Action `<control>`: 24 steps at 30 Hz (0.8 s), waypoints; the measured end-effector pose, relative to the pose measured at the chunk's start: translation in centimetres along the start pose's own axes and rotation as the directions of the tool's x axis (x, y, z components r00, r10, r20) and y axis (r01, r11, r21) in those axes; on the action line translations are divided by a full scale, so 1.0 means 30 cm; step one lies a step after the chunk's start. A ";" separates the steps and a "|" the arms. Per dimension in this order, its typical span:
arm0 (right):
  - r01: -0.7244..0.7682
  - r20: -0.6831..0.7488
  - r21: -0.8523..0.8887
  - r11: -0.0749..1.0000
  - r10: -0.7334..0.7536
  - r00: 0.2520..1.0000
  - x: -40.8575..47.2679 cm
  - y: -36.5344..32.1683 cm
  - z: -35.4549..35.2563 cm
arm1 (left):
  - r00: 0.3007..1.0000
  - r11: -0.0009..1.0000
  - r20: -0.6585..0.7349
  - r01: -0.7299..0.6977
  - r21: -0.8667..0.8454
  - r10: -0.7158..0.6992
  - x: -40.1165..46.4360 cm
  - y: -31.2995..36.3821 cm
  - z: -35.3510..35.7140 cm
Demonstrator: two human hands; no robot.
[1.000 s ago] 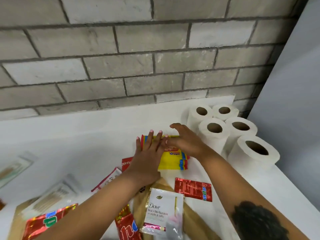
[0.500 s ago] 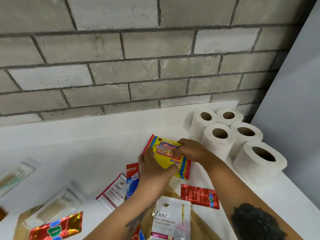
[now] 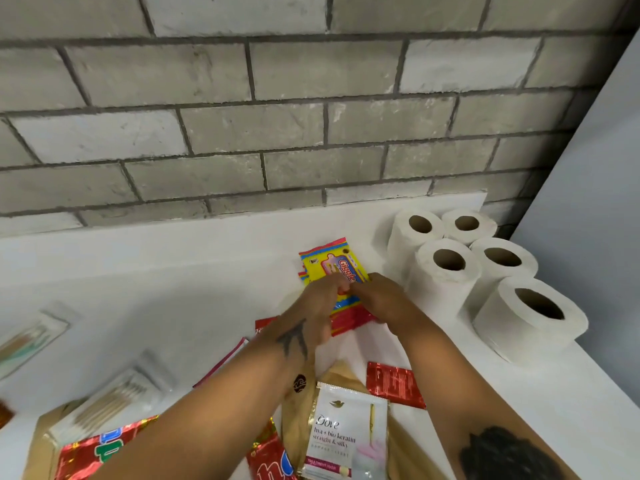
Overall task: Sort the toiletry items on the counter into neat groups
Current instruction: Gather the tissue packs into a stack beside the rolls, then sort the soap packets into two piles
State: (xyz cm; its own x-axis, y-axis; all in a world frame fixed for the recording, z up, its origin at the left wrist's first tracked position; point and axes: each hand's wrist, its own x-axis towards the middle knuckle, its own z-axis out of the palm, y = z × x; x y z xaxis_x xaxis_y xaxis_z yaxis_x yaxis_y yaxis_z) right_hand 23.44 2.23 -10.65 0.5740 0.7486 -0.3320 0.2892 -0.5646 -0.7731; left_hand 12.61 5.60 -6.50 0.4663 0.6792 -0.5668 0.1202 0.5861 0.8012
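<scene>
Your left hand [image 3: 313, 308] and right hand [image 3: 375, 299] meet over a stack of yellow, red-edged wipe packets [image 3: 332, 271] lying on the white desk [image 3: 173, 278], fingers pinching its near edge. Five white paper rolls [image 3: 446, 271] stand upright just right. A white Dove sachet [image 3: 346, 434] lies between your forearms.
</scene>
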 end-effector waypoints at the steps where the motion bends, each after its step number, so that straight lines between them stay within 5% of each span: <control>1: -0.003 -0.013 0.010 1.000 0.003 1.000 0.016 -0.004 0.007 | 1.000 0.999 -0.003 0.010 0.034 -0.009 0.015 0.015 -0.007; 15: 0.027 -0.043 0.105 0.994 -0.022 0.999 0.120 -0.045 0.016 | 0.996 0.994 0.089 -0.011 0.107 0.002 0.081 0.116 -0.081; 24: 0.163 -0.051 0.157 0.974 -0.157 0.986 -0.103 -0.009 -0.001 | 0.995 0.937 0.017 -0.097 0.337 0.097 -0.046 0.033 -0.222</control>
State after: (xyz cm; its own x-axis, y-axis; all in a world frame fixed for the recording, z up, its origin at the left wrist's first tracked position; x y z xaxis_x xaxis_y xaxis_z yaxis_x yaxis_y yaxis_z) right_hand 21.61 0.07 -9.39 0.5596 0.8093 -0.1786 0.2551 -0.3732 -0.8920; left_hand 6.24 8.20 -6.21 0.4904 0.7254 -0.4830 0.3625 0.3341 0.8700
